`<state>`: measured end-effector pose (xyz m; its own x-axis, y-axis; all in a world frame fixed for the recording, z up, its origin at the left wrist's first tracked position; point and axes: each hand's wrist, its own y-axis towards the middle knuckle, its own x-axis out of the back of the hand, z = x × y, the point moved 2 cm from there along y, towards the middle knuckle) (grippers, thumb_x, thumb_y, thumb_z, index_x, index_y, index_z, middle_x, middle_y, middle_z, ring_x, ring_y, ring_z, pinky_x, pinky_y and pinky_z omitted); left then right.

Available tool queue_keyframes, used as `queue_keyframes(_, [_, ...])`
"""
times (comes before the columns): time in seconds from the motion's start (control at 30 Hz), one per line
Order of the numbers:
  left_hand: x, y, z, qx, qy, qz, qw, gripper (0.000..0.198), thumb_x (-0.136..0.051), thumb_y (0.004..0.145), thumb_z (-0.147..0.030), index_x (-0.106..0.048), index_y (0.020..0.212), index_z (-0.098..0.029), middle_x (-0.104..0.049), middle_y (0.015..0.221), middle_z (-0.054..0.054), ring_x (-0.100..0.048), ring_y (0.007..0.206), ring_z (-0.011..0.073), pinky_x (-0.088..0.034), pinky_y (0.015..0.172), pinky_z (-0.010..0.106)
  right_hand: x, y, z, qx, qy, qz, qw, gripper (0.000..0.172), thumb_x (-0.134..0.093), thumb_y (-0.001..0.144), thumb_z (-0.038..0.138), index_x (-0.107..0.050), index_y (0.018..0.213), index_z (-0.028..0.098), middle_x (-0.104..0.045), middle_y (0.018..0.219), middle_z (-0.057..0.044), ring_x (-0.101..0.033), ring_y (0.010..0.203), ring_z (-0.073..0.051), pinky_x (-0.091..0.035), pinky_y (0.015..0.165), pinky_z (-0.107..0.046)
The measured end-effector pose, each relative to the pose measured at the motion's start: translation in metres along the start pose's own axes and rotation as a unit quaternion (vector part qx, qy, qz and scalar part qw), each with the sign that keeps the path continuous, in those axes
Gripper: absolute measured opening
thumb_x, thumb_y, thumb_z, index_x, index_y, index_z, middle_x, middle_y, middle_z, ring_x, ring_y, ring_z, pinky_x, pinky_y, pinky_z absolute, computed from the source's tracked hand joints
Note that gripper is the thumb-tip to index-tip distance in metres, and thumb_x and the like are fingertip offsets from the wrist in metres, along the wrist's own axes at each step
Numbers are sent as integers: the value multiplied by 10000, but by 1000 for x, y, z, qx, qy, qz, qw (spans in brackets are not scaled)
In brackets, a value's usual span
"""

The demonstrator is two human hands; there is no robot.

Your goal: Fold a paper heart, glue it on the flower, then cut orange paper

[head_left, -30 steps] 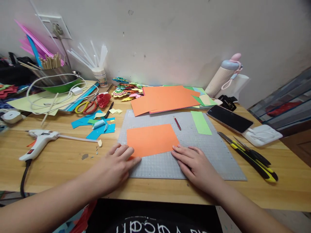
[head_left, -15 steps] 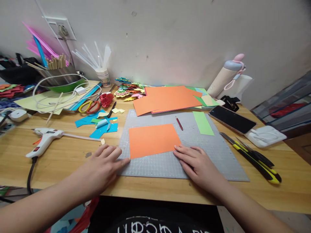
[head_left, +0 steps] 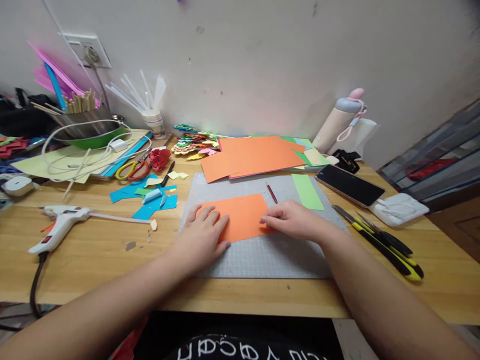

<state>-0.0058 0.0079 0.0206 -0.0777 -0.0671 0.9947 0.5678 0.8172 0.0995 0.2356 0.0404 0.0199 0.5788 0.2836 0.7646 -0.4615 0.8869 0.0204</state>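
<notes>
An orange paper rectangle [head_left: 243, 217] lies flat on the grey cutting mat [head_left: 258, 262]. My left hand [head_left: 204, 235] rests on its left part, fingers spread. At the paper's right edge is my right hand [head_left: 288, 220], its thumb and fingers curled together in a pinch; whether the paper's edge is between them is too small to tell. Beyond the right hand lies a short dark red pencil [head_left: 271, 193], and a light green strip [head_left: 307, 191] sits on the mat's right side.
Larger orange sheets [head_left: 258, 157] lie behind the mat. To the right are a phone [head_left: 349, 185], a yellow-black cutter [head_left: 382, 247] and a white case [head_left: 399, 210]. A glue gun [head_left: 62, 225], blue scraps [head_left: 157, 202] and scissors [head_left: 133, 169] are at the left.
My left hand has moved from the paper's lower left corner onto its surface. My right hand has lifted from lying flat and curled its fingers at the right edge. The view has shifted slightly.
</notes>
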Motion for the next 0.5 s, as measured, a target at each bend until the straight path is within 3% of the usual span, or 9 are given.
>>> queue_keyframes(0.1, [-10,7,-5,-33,29,-5,999,292,-505,863,-327,-613,1069,-151,-653,1066,104,-473,1195,293,-182,1101,497,4,13,-21,-62,227,-85,968,261,-607,793,401,-702,676,188,-654,617,-12,-592,594,-159,-462,643,-314])
queue_keyframes(0.23, [-8,7,-8,-65,53,-21,996,226,-426,877,-185,-647,907,-151,-681,919,83,-505,1162,253,-169,1120,452,8,15,-40,-90,303,-208,926,314,-507,849,461,-670,821,193,-638,732,-30,-605,694,-158,-498,750,-346])
queue_keyframes(0.37, [-1,14,-11,-19,32,4,999,293,-535,825,-430,-650,894,-170,-652,888,78,-520,1080,291,-215,1090,502,10,11,-37,-137,373,-206,894,311,-520,843,485,-638,977,230,-610,994,-72,-597,936,-215,-547,722,-365])
queue_keyframes(0.5, [1,23,-20,26,52,20,998,502,-582,728,-627,-651,913,-165,-633,897,101,-523,1021,319,-263,1055,525,7,7,-28,-212,518,-166,812,261,-540,846,454,-590,1041,289,-540,1114,-54,-533,1052,-224,-559,741,-371])
